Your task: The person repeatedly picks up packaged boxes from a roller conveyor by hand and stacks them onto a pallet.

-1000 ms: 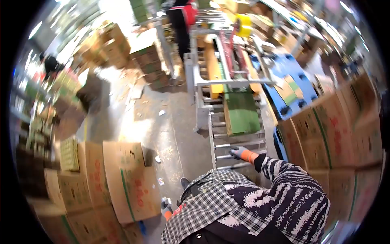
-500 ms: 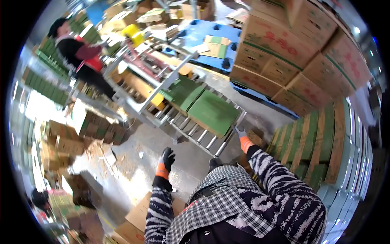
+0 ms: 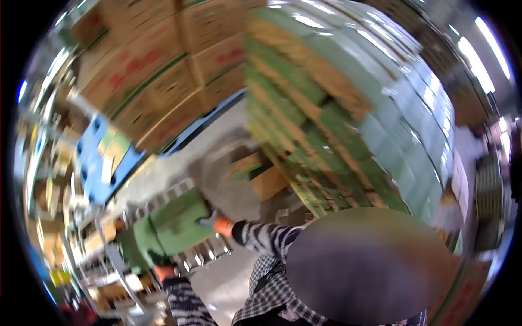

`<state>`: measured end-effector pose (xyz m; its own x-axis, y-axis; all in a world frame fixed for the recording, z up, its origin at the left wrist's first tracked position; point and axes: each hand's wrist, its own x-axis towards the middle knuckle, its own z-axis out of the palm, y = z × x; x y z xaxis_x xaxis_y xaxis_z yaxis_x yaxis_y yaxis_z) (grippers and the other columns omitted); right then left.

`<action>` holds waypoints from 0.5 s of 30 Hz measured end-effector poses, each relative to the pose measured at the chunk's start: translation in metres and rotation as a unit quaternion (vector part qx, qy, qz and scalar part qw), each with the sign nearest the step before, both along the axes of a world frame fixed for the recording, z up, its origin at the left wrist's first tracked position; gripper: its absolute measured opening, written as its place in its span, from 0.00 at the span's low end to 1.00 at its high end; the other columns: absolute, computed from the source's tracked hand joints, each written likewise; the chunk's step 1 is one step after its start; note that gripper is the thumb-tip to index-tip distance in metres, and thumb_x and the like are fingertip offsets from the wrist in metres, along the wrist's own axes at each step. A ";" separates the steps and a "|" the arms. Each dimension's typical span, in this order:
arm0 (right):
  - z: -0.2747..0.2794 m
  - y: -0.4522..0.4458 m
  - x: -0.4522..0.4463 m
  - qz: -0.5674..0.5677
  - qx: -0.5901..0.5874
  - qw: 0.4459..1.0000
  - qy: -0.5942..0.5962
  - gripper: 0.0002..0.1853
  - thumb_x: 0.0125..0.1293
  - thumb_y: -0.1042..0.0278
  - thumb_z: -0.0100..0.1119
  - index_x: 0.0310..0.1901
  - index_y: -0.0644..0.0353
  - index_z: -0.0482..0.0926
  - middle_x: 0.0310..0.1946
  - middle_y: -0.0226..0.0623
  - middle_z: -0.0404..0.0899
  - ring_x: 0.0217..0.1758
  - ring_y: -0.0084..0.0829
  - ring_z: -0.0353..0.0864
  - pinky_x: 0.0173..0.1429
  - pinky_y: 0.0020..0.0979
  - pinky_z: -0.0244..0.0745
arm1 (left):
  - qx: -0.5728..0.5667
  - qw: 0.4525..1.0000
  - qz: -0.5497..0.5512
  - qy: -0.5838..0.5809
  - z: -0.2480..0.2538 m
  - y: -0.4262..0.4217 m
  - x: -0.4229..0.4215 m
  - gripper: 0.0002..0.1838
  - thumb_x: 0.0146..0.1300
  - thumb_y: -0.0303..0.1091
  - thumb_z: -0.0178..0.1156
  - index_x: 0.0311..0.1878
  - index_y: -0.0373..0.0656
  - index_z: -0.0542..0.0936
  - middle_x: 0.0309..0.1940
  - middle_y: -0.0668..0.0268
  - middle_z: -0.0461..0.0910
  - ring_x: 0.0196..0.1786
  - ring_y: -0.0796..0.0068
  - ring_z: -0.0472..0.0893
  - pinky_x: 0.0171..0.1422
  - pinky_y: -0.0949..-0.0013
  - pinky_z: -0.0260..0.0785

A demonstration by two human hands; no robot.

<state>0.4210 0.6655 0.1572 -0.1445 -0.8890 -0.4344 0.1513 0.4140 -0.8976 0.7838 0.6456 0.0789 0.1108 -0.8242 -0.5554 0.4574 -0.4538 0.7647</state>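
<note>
On the roller conveyor (image 3: 204,254) lie green boxes end to end, blurred by motion. My right hand (image 3: 216,223), in a grey glove with an orange cuff, grips the right end of the nearest green box (image 3: 182,221). My left hand (image 3: 161,265), in a dark glove, is pressed to the near side of that same box, close to the seam with the green box beside it (image 3: 142,239). Its fingertips are smeared and hard to tell apart from the green surface.
A tall wrapped stack of green and brown boxes (image 3: 326,141) leans into view at the right. Brown cartons (image 3: 147,70) stand on a blue pallet beyond the conveyor. Another blue pallet (image 3: 98,163) lies at the left. Small cartons (image 3: 269,183) sit on the floor by the stack.
The view has swung to the right, so the conveyor now appears lower left. My left hand has come from the open air onto the box; my right hand remains at the box's end.
</note>
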 end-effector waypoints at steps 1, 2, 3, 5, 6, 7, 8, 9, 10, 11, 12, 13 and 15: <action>-0.020 0.003 0.005 -0.004 -0.015 1.000 0.012 0.39 0.47 0.51 0.71 0.55 0.71 0.71 0.49 0.48 0.78 0.51 0.37 0.78 0.56 0.35 0.71 | 0.037 0.999 -0.008 0.040 0.020 0.000 -0.007 0.36 0.60 0.64 0.50 0.66 0.51 0.66 0.61 0.62 0.70 0.61 0.56 0.68 0.63 0.47 0.61; -0.041 0.007 0.010 -0.003 -0.026 0.999 0.023 0.43 0.45 0.48 0.72 0.57 0.72 0.68 0.50 0.51 0.77 0.52 0.40 0.77 0.58 0.36 0.70 | 0.088 0.996 0.002 -0.017 0.057 0.007 -0.031 0.35 0.61 0.62 0.51 0.66 0.51 0.66 0.62 0.62 0.68 0.63 0.57 0.67 0.64 0.47 0.60; -0.058 0.015 0.021 -0.010 0.015 0.997 0.075 0.49 0.42 0.45 0.72 0.63 0.63 0.62 0.54 0.54 0.72 0.56 0.45 0.73 0.60 0.38 0.68 | 0.047 0.997 -0.005 0.064 0.050 0.010 -0.028 0.34 0.62 0.62 0.50 0.66 0.51 0.66 0.64 0.62 0.67 0.62 0.56 0.68 0.62 0.47 0.62; -0.017 0.054 0.001 -0.044 0.026 0.991 0.123 0.53 0.39 0.43 0.72 0.68 0.49 0.57 0.56 0.55 0.68 0.59 0.53 0.68 0.62 0.43 0.65 | 0.036 0.998 -0.041 0.042 0.079 0.031 -0.064 0.33 0.63 0.61 0.49 0.65 0.51 0.66 0.62 0.62 0.69 0.60 0.57 0.71 0.61 0.51 0.65; 0.002 0.077 -0.015 -0.072 0.031 0.990 0.118 0.53 0.39 0.43 0.72 0.68 0.49 0.57 0.56 0.55 0.68 0.59 0.53 0.68 0.62 0.43 0.65 | 0.023 0.997 -0.064 0.027 0.088 0.050 -0.080 0.32 0.63 0.59 0.50 0.65 0.49 0.67 0.61 0.61 0.70 0.59 0.58 0.72 0.62 0.54 0.66; 0.014 0.101 -0.024 -0.080 0.021 0.988 0.127 0.52 0.39 0.43 0.72 0.68 0.48 0.58 0.55 0.54 0.68 0.59 0.52 0.68 0.62 0.43 0.65 | 0.014 0.997 -0.056 0.044 0.094 0.068 -0.096 0.32 0.64 0.59 0.49 0.65 0.49 0.66 0.61 0.61 0.70 0.60 0.58 0.71 0.62 0.54 0.66; 0.029 0.125 -0.036 -0.087 0.009 0.987 0.137 0.52 0.39 0.43 0.72 0.68 0.46 0.58 0.55 0.54 0.68 0.59 0.52 0.68 0.61 0.43 0.66 | 0.005 0.997 -0.046 0.061 0.098 0.084 -0.112 0.32 0.65 0.58 0.49 0.66 0.49 0.66 0.61 0.61 0.69 0.61 0.58 0.71 0.63 0.55 0.66; 0.055 0.145 -0.050 -0.102 0.004 0.984 0.144 0.52 0.39 0.44 0.72 0.67 0.48 0.59 0.55 0.53 0.68 0.59 0.53 0.67 0.61 0.44 0.65 | -0.029 0.999 -0.026 0.030 0.093 0.090 -0.116 0.32 0.64 0.59 0.49 0.66 0.48 0.65 0.62 0.60 0.69 0.62 0.57 0.70 0.64 0.55 0.65; 0.069 0.171 -0.059 -0.120 0.006 0.983 0.140 0.52 0.39 0.44 0.72 0.67 0.48 0.59 0.55 0.53 0.68 0.59 0.53 0.67 0.61 0.44 0.65 | -0.072 0.997 -0.006 0.003 0.091 0.103 -0.124 0.33 0.64 0.59 0.50 0.66 0.48 0.65 0.63 0.59 0.68 0.63 0.57 0.69 0.66 0.54 0.63; 0.081 0.197 -0.070 -0.146 -0.001 0.978 0.150 0.52 0.39 0.45 0.72 0.68 0.49 0.58 0.56 0.53 0.66 0.59 0.52 0.66 0.62 0.43 0.65 | -0.076 0.997 -0.022 0.002 0.106 0.119 -0.140 0.33 0.64 0.59 0.50 0.66 0.48 0.65 0.63 0.59 0.68 0.63 0.57 0.69 0.66 0.54 0.63; 0.093 0.222 -0.082 -0.171 -0.006 0.972 0.161 0.53 0.38 0.46 0.72 0.68 0.51 0.57 0.58 0.53 0.65 0.60 0.52 0.65 0.63 0.43 0.64 | -0.078 0.994 -0.055 0.050 0.130 0.134 -0.163 0.34 0.64 0.59 0.49 0.67 0.47 0.64 0.64 0.59 0.66 0.64 0.57 0.67 0.67 0.53 0.61; 0.105 0.248 -0.097 -0.196 -0.098 0.970 0.102 0.53 0.40 0.51 0.73 0.69 0.49 0.55 0.61 0.55 0.58 0.63 0.54 0.60 0.66 0.45 0.61 | -0.080 0.988 -0.085 0.101 0.150 0.146 -0.185 0.35 0.65 0.60 0.48 0.68 0.46 0.62 0.66 0.58 0.63 0.65 0.56 0.66 0.69 0.53 0.58; 0.134 0.290 -0.118 -0.247 -0.140 0.949 0.137 0.53 0.41 0.53 0.74 0.70 0.48 0.54 0.62 0.56 0.57 0.64 0.54 0.59 0.67 0.45 0.59 | -0.113 0.985 -0.105 0.083 0.202 0.170 -0.241 0.37 0.66 0.61 0.43 0.68 0.42 0.60 0.68 0.58 0.59 0.68 0.56 0.61 0.72 0.53 0.52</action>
<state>0.3025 0.9557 0.2908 -0.6465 -0.7590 -0.0776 0.0101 0.0933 -0.9956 0.5428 0.8152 0.2809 -0.1522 -0.9239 -0.3510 0.4984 -0.3784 0.7800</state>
